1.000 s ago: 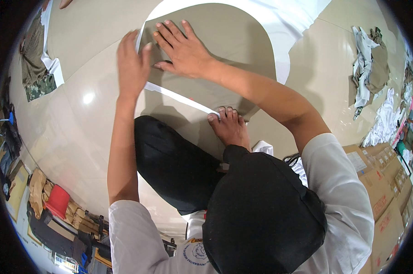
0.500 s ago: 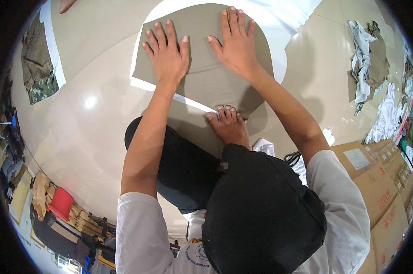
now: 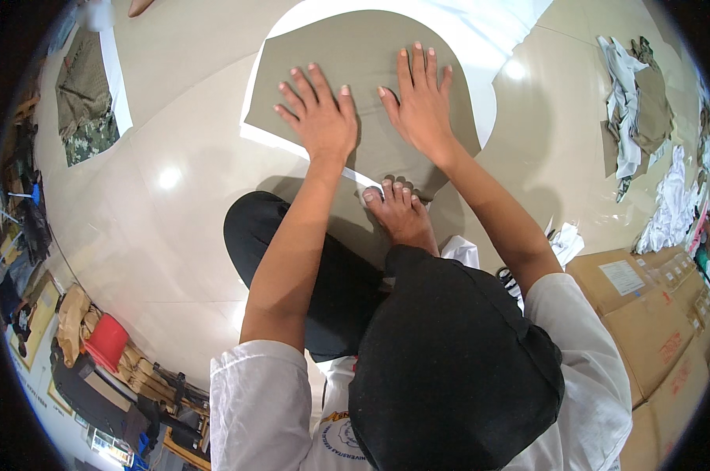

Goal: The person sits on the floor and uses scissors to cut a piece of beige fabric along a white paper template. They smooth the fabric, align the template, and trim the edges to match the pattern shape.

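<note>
A rounded grey-brown piece of cloth [image 3: 347, 47] lies flat over a larger white cloth [image 3: 500, 27] on the floor. My left hand [image 3: 323, 125] rests palm down on the brown piece, fingers spread. Beside it, to the right, my right hand [image 3: 423, 116] also lies flat on the same cloth, its thumb held apart from the fingers. Neither hand holds anything. My bare foot [image 3: 406, 218] is at the near edge of the cloth, and slight creases show between the hands and the foot.
Dark-handled scissors [image 3: 506, 276], partly hidden by my arm, lie near white scraps [image 3: 565, 243]. Cardboard boxes [image 3: 653, 337] stand at right, below heaped cloth pieces [image 3: 634, 110]. Another brown and camouflage cloth [image 3: 84, 94] lies far left. A red object [image 3: 107, 343] sits lower left.
Both hands have slid nearer to me across the brown cloth, staying flat. The left hand has also come a little to the right. The whole view has shifted slightly.
</note>
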Motion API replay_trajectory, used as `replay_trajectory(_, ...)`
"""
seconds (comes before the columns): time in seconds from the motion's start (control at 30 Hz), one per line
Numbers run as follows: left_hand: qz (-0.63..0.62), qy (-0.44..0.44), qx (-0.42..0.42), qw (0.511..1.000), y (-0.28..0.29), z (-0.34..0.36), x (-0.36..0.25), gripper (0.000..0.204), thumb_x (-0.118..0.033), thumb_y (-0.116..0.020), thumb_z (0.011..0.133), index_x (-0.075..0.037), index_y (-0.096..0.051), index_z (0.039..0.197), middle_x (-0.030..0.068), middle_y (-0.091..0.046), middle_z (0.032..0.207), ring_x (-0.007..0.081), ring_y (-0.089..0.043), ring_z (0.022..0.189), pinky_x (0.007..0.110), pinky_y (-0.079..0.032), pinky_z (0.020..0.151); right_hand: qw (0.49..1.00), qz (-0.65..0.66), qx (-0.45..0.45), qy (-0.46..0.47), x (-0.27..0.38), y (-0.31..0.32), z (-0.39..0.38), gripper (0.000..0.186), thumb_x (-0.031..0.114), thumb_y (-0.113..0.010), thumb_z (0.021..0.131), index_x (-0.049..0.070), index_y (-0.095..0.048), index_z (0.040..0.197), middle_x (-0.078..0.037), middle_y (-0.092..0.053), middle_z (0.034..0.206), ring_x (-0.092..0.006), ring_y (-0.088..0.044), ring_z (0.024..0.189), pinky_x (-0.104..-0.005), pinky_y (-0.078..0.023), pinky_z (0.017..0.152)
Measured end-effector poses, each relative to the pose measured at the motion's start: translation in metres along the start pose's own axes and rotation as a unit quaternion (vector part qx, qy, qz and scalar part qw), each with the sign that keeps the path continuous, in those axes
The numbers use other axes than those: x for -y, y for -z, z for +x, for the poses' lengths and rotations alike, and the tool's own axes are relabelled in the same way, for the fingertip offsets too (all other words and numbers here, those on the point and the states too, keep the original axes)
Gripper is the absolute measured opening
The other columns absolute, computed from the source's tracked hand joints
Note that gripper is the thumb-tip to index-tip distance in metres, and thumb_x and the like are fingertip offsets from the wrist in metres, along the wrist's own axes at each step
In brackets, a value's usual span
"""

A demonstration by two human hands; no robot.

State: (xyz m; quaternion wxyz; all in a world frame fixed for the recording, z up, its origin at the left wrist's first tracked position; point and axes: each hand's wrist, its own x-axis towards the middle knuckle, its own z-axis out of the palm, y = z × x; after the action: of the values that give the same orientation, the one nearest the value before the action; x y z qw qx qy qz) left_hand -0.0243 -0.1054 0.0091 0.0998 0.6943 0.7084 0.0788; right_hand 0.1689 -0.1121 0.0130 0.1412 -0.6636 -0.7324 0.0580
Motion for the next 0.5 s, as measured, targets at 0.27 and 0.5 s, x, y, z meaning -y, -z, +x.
replay_trajectory(0.27, -0.013, 0.137, -0.034, 0.990, 0.007, -0.001, 0.039, 0.083, -0.052, -0.035, 0.116, -0.001, -0.014, 0.178, 0.0350, -0.008, 0.182, 0.0608, -0.003, 0.166, 0.074, -0.002, 0.132, 1.000, -0.013, -0.006, -0.024, -0.009, 0.007, -0.018, 0.082, 0.052, -0.055, 0.112, -0.004, -0.039, 0.169, -0.032, -0.032, 0.176, -0.0504, -0.028, 0.165, -0.0755, -0.023, 0.127)
replay_trajectory(0.5, -0.010, 0.190, -0.026, 0.981, 0.014, -0.005, 0.044, 0.084, -0.053, -0.035, 0.116, 0.000, -0.012, 0.177, 0.0346, -0.003, 0.183, 0.0587, 0.001, 0.168, 0.073, -0.001, 0.132, 0.999, -0.027, -0.004, -0.036, -0.013, 0.005, -0.020, 0.083, 0.055, -0.054, 0.112, -0.004, -0.038, 0.169, -0.031, -0.030, 0.178, -0.0497, -0.028, 0.165, -0.0748, -0.024, 0.127)
